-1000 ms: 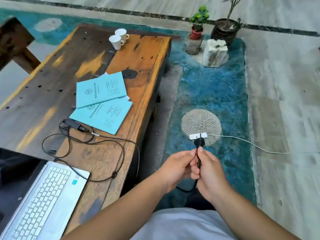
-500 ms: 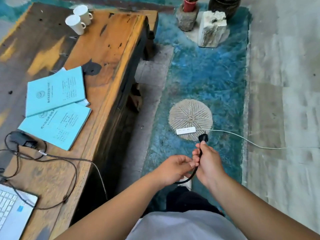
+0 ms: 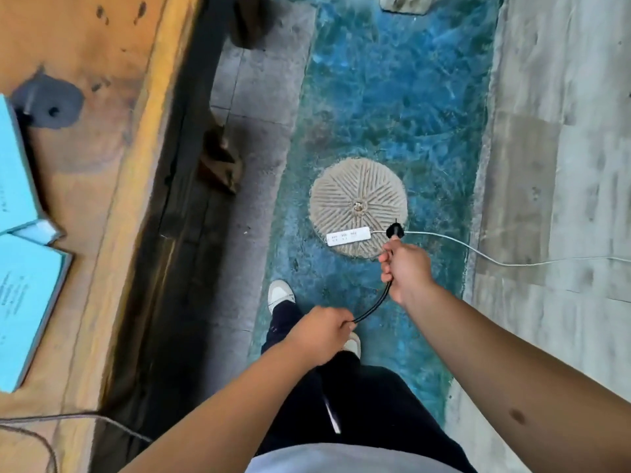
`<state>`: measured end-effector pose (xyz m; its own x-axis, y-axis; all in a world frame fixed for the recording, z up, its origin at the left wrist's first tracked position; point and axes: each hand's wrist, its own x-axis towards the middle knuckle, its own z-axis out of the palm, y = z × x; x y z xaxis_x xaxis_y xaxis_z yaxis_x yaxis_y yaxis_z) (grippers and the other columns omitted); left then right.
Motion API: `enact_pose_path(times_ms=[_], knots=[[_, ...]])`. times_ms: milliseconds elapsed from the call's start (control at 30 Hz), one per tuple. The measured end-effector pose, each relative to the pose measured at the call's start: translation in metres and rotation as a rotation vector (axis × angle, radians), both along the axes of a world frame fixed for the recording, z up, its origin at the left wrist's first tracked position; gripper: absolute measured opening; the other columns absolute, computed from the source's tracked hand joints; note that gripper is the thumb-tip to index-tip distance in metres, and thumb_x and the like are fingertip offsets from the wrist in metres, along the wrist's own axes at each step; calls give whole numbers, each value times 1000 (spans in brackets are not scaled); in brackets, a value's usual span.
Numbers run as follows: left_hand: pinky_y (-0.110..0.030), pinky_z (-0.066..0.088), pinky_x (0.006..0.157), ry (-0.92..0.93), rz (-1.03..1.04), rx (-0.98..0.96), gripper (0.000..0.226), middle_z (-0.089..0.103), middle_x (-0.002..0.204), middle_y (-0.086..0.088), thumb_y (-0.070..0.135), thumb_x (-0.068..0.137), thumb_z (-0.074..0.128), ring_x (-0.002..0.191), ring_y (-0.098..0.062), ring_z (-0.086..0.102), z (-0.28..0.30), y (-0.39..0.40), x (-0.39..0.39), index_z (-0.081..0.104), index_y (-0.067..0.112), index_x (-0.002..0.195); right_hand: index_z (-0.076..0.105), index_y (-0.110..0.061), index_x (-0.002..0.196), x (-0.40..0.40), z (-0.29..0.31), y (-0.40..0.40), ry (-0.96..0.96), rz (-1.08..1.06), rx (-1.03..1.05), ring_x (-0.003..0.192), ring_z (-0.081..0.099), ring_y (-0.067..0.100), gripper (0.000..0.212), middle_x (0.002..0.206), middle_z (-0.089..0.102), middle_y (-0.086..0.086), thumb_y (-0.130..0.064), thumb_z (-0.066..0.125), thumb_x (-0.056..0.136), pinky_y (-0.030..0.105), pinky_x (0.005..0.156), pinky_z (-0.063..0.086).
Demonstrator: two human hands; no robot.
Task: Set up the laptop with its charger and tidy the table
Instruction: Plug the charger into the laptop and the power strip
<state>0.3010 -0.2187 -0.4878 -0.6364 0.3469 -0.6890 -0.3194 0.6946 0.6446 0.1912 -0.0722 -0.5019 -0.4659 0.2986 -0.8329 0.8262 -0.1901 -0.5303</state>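
Note:
My right hand [image 3: 404, 269] grips the black charger cable just behind its black plug [image 3: 395, 230], which hovers at the right end of a white power strip [image 3: 348, 236] on the floor. My left hand [image 3: 322, 331] holds the same black cable [image 3: 374, 303] lower down, so a short curved stretch runs between the hands. The power strip lies on a round ribbed stone disc [image 3: 358, 199], and its white cord [image 3: 495, 257] trails off to the right. More charger cable [image 3: 68, 419] lies on the wooden table at the lower left. The laptop is out of view.
The wooden table [image 3: 112, 131] fills the left side, with two teal booklets [image 3: 20, 295] at its left edge. Below me are my dark trousers and white shoes [image 3: 280, 293] on a blue floor patch. Pale stone paving runs along the right.
The view has tilted down and right, so the laptop and cups left the frame. My hands moved apart along the cable, and the plug went from left of the strip's cord end to right beside it.

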Motion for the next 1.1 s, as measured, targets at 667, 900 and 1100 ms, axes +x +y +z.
enact_pose_path(times_ms=[667, 900, 1100], knots=[[-33, 52, 74, -6, 193, -207, 28, 64, 64, -3, 23, 95, 56, 72, -28, 62, -316, -43, -138, 66, 7, 74, 48, -14, 74, -81, -356, -26, -283, 168, -115, 34, 46, 6, 30, 61, 44, 0, -23, 44, 102, 14, 33, 34], [-24, 42, 52, -105, 284, -170, 26, 67, 67, -6, 19, 95, 57, 55, -16, 57, -420, -19, -185, 69, 8, 75, 61, -8, 100, -55, -444, -43, -273, 101, -183, 48, 53, 12, 12, 76, 61, 6, -18, 55, 97, 17, 37, 42], [-39, 58, 79, -363, 234, -165, 17, 74, 91, -13, 9, 93, 57, 83, -27, 70, -495, -12, -215, 71, -1, 96, 63, -12, 88, -46, -511, -53, -253, 17, -155, 35, 49, 6, 14, 50, 56, -2, -21, 56, 95, 17, 39, 37]])
